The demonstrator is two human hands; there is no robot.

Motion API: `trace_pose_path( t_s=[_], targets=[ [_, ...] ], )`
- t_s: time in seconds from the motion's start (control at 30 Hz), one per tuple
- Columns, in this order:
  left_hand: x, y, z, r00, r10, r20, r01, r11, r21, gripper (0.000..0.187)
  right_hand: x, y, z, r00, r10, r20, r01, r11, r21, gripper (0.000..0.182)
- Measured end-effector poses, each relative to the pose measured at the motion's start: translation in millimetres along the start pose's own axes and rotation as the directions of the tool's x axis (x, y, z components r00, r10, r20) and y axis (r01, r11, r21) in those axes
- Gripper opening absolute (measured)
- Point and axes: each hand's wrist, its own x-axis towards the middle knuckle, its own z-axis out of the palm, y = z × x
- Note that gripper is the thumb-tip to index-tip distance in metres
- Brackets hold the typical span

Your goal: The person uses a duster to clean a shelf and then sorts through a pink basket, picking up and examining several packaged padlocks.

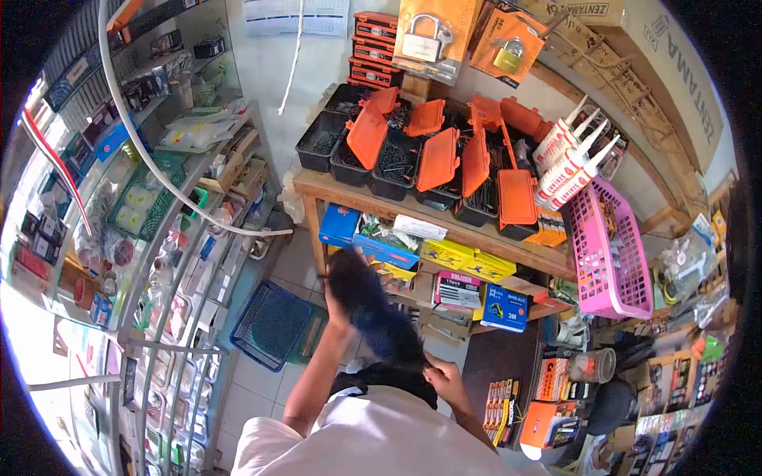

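Observation:
A long, dark blue-black shaggy thing [369,305], like a duster or a bundled cloth, slants across the front of my body and is smeared by motion. At its upper left side, my left hand [337,311] is wrapped against it, with most of the fingers hidden behind it. Down by my right hip, my right hand [446,381] is closed at the lower end of the dark thing. What exactly lies between those fingers is hard to make out.
Ahead stands a wooden shelf [381,198] with black bins under orange lids [439,159], sealant tubes [567,170] and a pink basket [611,246]. Glass shelving [171,238] runs along the left. A blue basket [270,325] sits on the tiled floor. Battery packs [502,408] lie at right.

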Motion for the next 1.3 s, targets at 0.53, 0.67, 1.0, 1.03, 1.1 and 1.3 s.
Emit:
trace_pose_path(
  t_s=[0.53,0.67,1.0,1.03,1.1,1.3],
  targets=[
    [-13,21,16,0.999,0.046,0.023,-0.032,0.912,-0.408,0.055,18,18,-22,0.998,0.029,0.062,-0.034,0.995,0.092,0.042],
    [0,15,3,0.952,0.271,0.142,-0.272,0.962,-0.018,0.053,14,18,-28,0.978,0.052,0.202,-0.062,0.997,0.044,0.035],
    [-7,15,10,0.946,0.080,0.315,0.045,0.927,-0.371,0.072,-4,31,-19,0.997,-0.036,0.073,0.030,0.997,0.076,0.026],
    [-12,21,28,0.992,0.069,0.105,-0.033,0.949,-0.312,0.075,-5,30,-18,0.998,0.058,0.005,-0.059,0.990,0.128,0.025],
    [-9,13,21,0.991,0.091,-0.102,-0.114,0.963,-0.244,0.076,-11,23,-18,0.995,0.095,-0.012,-0.094,0.991,0.096,0.020],
    [-19,18,24,0.992,0.029,0.122,0.028,0.897,-0.441,0.056,-18,39,-17,0.984,0.173,-0.029,-0.165,0.969,0.186,0.034]
  ],
)
